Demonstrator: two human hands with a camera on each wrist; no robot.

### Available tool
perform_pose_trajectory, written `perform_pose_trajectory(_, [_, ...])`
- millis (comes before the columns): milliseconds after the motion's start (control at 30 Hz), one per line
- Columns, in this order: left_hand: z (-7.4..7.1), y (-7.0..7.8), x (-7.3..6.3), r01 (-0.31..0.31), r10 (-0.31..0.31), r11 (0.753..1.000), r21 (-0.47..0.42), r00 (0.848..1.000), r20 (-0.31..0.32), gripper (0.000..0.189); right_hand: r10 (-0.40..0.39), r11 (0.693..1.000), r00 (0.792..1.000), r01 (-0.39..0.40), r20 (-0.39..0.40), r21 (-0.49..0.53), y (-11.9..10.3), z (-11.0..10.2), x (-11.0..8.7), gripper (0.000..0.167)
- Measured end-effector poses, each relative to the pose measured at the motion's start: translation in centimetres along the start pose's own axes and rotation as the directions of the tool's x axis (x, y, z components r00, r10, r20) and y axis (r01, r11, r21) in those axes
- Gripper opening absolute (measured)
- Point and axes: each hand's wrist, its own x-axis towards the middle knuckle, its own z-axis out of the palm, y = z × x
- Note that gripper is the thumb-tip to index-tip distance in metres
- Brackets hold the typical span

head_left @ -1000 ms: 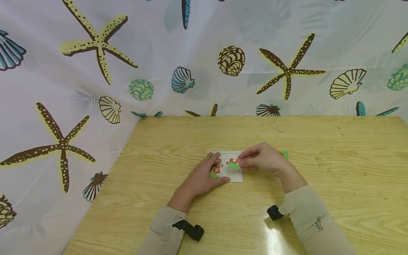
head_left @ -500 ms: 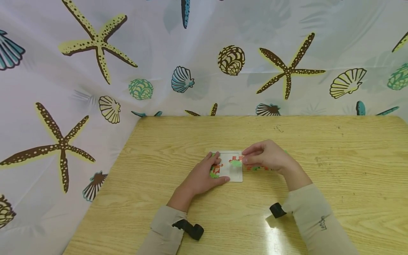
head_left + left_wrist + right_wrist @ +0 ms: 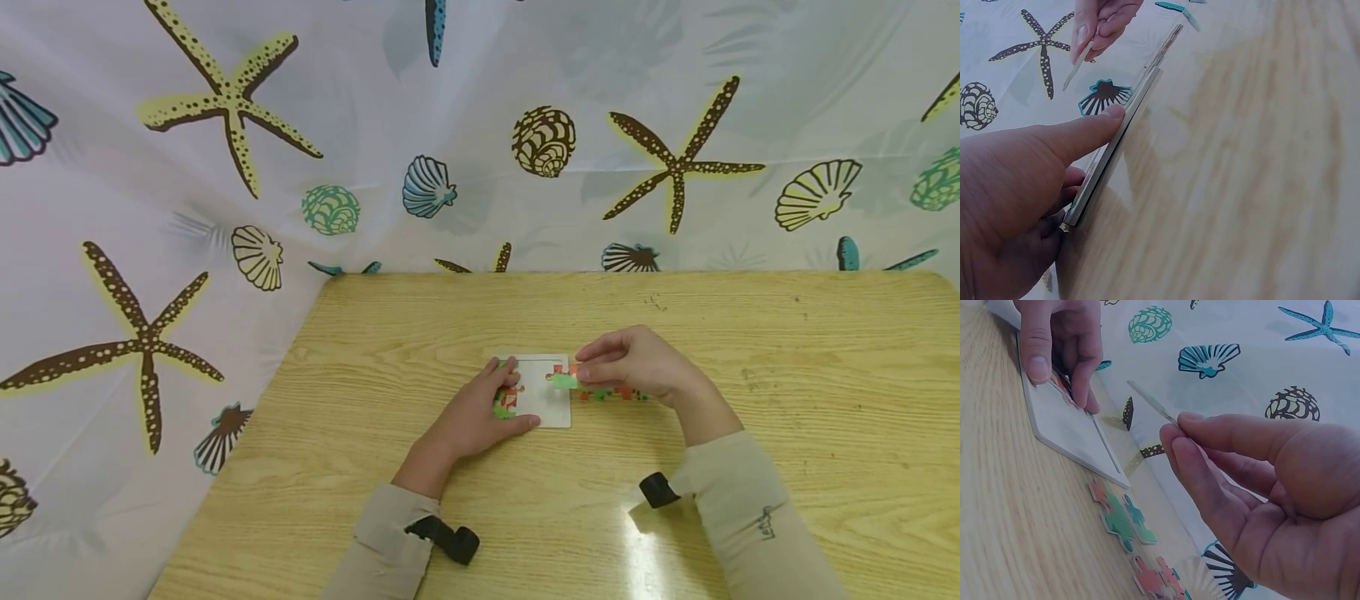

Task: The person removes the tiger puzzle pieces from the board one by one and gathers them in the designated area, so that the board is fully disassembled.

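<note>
A small white jigsaw tray [image 3: 551,410] lies on the table, with red and green pieces [image 3: 507,402] fitted along its left side. My left hand [image 3: 480,414] grips that side, thumb on the near edge and fingers over the far left part, hiding some of the picture. Between thumb and fingertips, my right hand [image 3: 641,371] pinches a red and green jigsaw piece [image 3: 562,381] raised over the tray's right edge. Seen from the right wrist, the held piece [image 3: 1152,402] is tilted and nearly edge-on, apart from the tray [image 3: 1072,434].
Several loose jigsaw pieces [image 3: 1119,519] lie just right of the tray, partly beneath my right hand in the head view. The wood-grain table [image 3: 840,433] meets a white curtain [image 3: 480,100] printed with shells and starfish at its back and left.
My right hand has drawn back a little to the right with the pinched piece, from over the tray's middle toward its right edge. The left hand and tray have stayed in place.
</note>
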Motion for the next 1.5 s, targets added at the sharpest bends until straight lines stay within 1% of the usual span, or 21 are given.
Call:
perform_pose_trajectory(200, [0.1, 0.0, 0.1, 0.000, 0.000, 1.000, 0.004, 1.000, 0.000, 0.087, 0.005, 1.000, 1.000, -0.005, 0.001, -0.004, 0.0, -0.7, -0.3, 0.039])
perform_pose_trajectory(433, [0.1, -0.2, 0.1, -0.011, 0.011, 1.000, 0.001, 1.000, -0.005, 0.083, 0.010, 1.000, 1.000, -0.010, -0.010, -0.001, 0.1, -1.5, -0.6, 0.040])
perform_pose_trajectory(533, [0.1, -0.3, 0.0, -0.015, 0.015, 1.000, -0.001, 1.000, -0.008, 0.082, 0.006, 1.000, 1.000, -0.006, -0.017, -0.020, 0.1, -1.7, -0.7, 0.041])
perform_pose_trajectory(767, [0.1, -0.3, -0.1, -0.019, 0.019, 1.000, -0.020, 1.000, -0.009, 0.080, 0.058, 0.995, 0.996, -0.063, -0.070, -0.071, -0.1, -2.1, -1.1, 0.038])
perform_pose_trajectory(833, [0.1, -0.3, 0.0, -0.018, 0.018, 1.000, -0.019, 1.000, -0.011, 0.080, 0.058, 0.995, 0.996, -0.064, -0.075, -0.080, -0.3, -2.2, -1.2, 0.038])
perform_pose_trajectory(1067, [0.2, -0.2, 0.0, -0.017, 0.017, 1.000, -0.022, 1.000, -0.011, 0.080, 0.052, 0.996, 0.996, -0.057, -0.069, -0.073, -0.4, -2.3, -1.4, 0.037])
perform_pose_trajectory(1500, [0.1, -0.1, 0.0, -0.013, 0.013, 1.000, -0.019, 1.000, -0.010, 0.084, 0.073, 0.994, 0.994, -0.079, -0.076, -0.077, -0.2, -3.0, -1.6, 0.036])
